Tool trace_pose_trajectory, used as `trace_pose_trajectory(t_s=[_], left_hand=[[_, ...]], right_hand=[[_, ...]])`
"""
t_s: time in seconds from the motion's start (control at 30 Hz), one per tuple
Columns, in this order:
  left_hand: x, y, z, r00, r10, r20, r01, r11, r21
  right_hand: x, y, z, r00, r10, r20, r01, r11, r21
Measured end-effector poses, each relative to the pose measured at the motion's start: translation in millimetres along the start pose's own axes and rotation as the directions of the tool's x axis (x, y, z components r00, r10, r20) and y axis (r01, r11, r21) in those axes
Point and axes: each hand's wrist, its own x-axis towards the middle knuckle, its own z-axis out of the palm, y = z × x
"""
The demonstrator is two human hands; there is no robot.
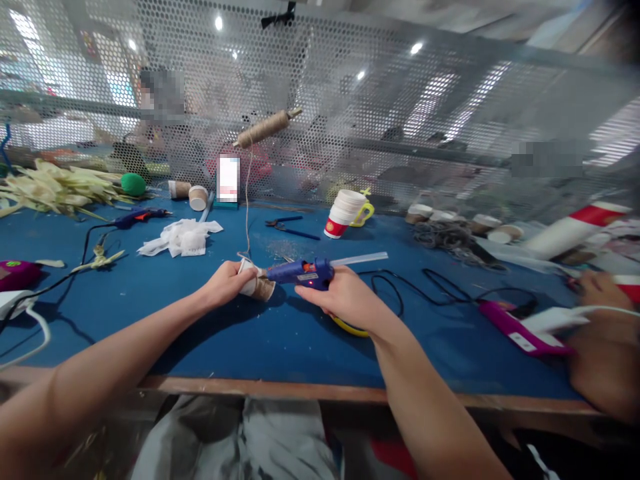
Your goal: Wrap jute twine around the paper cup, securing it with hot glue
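Observation:
My left hand (226, 283) is closed around a small paper cup (263, 288), partly wrapped in brown twine and tilted on its side just over the table. In my right hand (350, 293) is a blue hot glue gun (300, 273) with a clear glue stick jutting from its back and a small red light lit. The gun's nozzle points left and meets or nearly meets the cup; exact contact is hard to make out. A strand of twine (247, 200) runs from the cup up to a twine spool (265, 129) hanging at the mesh panel.
Pliers (290, 227), stacked paper cups (345, 212) and crumpled white material (181, 238) lie beyond my hands. Purple power strips (520, 330) and cables flank me. Another glue gun (137, 217) rests at left, near corn husks (55, 187). Another person's arm (607, 347) is at right.

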Motion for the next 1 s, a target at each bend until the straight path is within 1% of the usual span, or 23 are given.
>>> trace_pose_trajectory(t_s=[0.23,0.33,0.47,0.6,0.7,0.8,1.0], left_hand=[[-1.3,2.5,-0.2,1.000,-0.010,-0.002,0.010,1.000,0.009],[-1.9,4.1,0.5,1.000,-0.019,0.000,0.019,1.000,-0.010],[-1.9,3.7,0.5,1.000,0.012,-0.012,-0.012,1.000,0.023],[-2.3,3.0,-0.3,1.000,0.025,-0.011,-0.024,0.998,0.051],[-2.4,3.1,0.1,1.000,0.015,-0.019,-0.014,0.998,0.054],[-2.3,3.0,1.0,1.000,0.013,-0.017,-0.013,0.999,0.042],[-1.9,2.6,0.1,1.000,0.002,-0.009,-0.002,1.000,-0.008]], right_hand=[[-2.5,-1.9,-0.8,0.992,-0.124,0.000,0.124,0.988,-0.093],[-2.4,-1.6,-0.8,0.988,-0.153,0.007,0.152,0.979,-0.136],[-1.1,1.7,-0.5,0.988,-0.152,-0.017,0.148,0.976,-0.161],[-0.7,4.9,0.1,0.987,-0.161,0.026,0.163,0.976,-0.145],[-1.4,4.0,0.0,0.986,-0.164,0.020,0.166,0.974,-0.152],[-2.6,2.2,-0.2,0.987,-0.163,-0.006,0.160,0.973,-0.166],[-6.1,3.8,1.4,0.988,-0.155,0.007,0.154,0.971,-0.184]])
